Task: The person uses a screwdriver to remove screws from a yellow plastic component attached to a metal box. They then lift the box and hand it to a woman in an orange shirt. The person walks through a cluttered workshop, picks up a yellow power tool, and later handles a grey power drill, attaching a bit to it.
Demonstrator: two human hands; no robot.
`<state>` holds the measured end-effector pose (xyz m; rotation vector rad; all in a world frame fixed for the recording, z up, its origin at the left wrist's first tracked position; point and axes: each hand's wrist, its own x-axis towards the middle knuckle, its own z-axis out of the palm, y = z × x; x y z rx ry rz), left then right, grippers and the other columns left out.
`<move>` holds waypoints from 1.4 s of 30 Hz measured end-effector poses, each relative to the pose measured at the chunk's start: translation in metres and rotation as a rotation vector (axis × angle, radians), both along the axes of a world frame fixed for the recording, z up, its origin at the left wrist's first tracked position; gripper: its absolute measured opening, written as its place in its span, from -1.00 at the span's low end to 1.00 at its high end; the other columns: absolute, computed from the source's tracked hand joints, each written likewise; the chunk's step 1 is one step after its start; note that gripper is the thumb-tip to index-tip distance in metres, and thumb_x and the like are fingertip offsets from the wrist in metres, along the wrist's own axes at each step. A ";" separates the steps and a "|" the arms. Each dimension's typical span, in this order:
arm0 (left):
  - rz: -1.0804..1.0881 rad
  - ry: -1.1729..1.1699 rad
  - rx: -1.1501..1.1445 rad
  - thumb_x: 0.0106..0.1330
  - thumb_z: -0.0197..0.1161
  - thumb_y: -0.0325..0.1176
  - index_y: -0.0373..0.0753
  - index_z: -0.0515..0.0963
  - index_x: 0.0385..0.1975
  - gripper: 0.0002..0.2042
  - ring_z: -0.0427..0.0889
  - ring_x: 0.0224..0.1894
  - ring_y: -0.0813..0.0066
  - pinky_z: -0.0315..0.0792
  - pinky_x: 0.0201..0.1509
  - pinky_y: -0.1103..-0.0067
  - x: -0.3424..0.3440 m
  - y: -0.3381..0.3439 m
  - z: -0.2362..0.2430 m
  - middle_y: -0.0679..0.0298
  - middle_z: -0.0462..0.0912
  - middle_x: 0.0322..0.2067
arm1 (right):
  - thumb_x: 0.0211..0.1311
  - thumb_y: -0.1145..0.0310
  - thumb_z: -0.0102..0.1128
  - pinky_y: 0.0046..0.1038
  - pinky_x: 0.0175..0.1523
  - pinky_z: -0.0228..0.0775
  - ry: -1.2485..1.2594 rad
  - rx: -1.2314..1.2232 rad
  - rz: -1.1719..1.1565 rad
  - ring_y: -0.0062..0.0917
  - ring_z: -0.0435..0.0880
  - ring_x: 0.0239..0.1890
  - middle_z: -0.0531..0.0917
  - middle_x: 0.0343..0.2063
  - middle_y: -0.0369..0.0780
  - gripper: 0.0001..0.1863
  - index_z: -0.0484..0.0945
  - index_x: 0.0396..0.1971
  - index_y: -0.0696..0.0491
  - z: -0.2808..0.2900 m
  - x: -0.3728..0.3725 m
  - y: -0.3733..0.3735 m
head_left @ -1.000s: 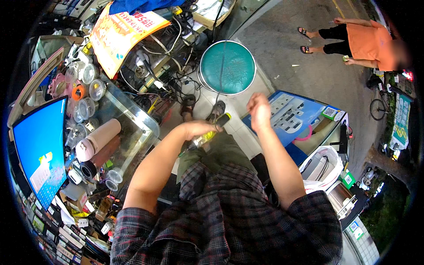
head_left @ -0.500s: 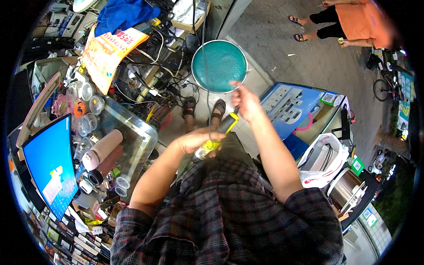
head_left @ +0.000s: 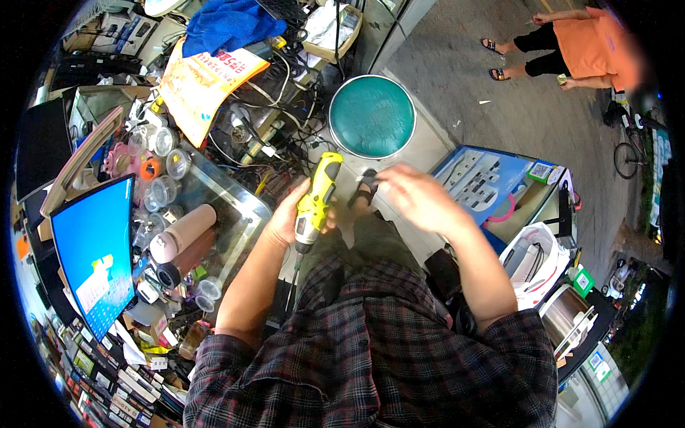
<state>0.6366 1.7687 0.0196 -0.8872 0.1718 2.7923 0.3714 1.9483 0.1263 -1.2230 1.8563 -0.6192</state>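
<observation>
My left hand (head_left: 289, 214) grips a yellow-green and black cordless drill-driver (head_left: 314, 203), tilted with its chuck toward my body; a long, thin bit (head_left: 291, 285) points down from it. Just right of the tool, my right hand (head_left: 415, 196) is smeared by motion, its fingertips near a small dark shape I cannot make out; whether it holds anything is unclear. My sandalled foot (head_left: 362, 191) shows between the hands, above my trousers.
A teal round stool (head_left: 371, 114) stands ahead. Left are a monitor (head_left: 89, 250), a cluttered glass counter (head_left: 253, 214) and tangled cables (head_left: 285, 114). Right are a blue display case (head_left: 464, 178) and a white bag (head_left: 528, 257). A person in orange (head_left: 578, 50) stands on the pavement.
The drill has swung more upright, and my left hand has shifted left and slightly up with it. My right hand has moved down and right, away from the stool.
</observation>
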 end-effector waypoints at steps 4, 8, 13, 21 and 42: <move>0.086 -0.011 -0.093 0.57 -0.09 0.20 -0.31 0.53 0.14 -0.38 0.75 -0.43 0.08 0.68 -0.38 0.38 -0.010 -0.004 0.015 -0.03 0.74 -0.36 | 0.57 0.08 0.02 -0.13 -0.01 0.51 -0.237 0.018 -0.095 0.00 0.68 -0.09 0.67 -0.16 0.02 -0.61 0.57 -0.13 0.15 -0.003 0.043 -0.024; 0.179 -0.006 -0.092 0.57 -0.11 0.21 -0.32 0.50 0.20 -0.35 0.71 -0.54 0.20 0.63 -0.47 0.44 -0.011 0.003 0.015 0.02 0.73 -0.40 | 0.55 0.19 0.06 -0.14 -0.11 0.52 -0.118 -0.185 -0.251 -0.01 0.69 -0.18 0.67 -0.24 -0.01 -0.71 0.57 -0.16 0.13 -0.008 0.071 -0.035; 0.158 0.017 -0.121 0.58 -0.11 0.21 -0.33 0.48 0.25 -0.34 0.69 -0.57 0.22 0.61 -0.51 0.46 -0.009 0.007 0.020 0.04 0.72 -0.41 | 0.55 0.23 0.05 -0.10 -0.16 0.53 0.041 -0.299 -0.299 -0.01 0.68 -0.22 0.66 -0.27 -0.02 -0.74 0.57 -0.18 0.12 -0.018 0.070 -0.047; 0.153 -0.084 -0.015 0.55 -0.01 0.20 -0.26 0.48 0.27 -0.38 0.73 -0.48 0.11 0.66 -0.44 0.32 0.002 0.010 0.022 -0.05 0.73 -0.34 | 0.56 0.21 0.02 -0.06 -0.13 0.50 0.024 -0.173 -0.247 0.05 0.66 -0.23 0.65 -0.29 0.03 -0.71 0.53 -0.25 0.15 -0.017 0.067 -0.051; -0.205 -0.051 -0.070 0.52 -0.18 0.02 -0.34 0.47 0.13 -0.46 0.75 -0.19 0.04 0.70 -0.04 0.21 -0.005 0.013 0.063 0.04 0.68 -0.14 | 0.13 0.34 0.35 -0.12 0.39 0.31 0.251 -0.236 0.805 -0.16 0.55 0.20 0.58 0.03 -0.11 -0.44 0.48 0.18 0.07 0.004 0.039 -0.075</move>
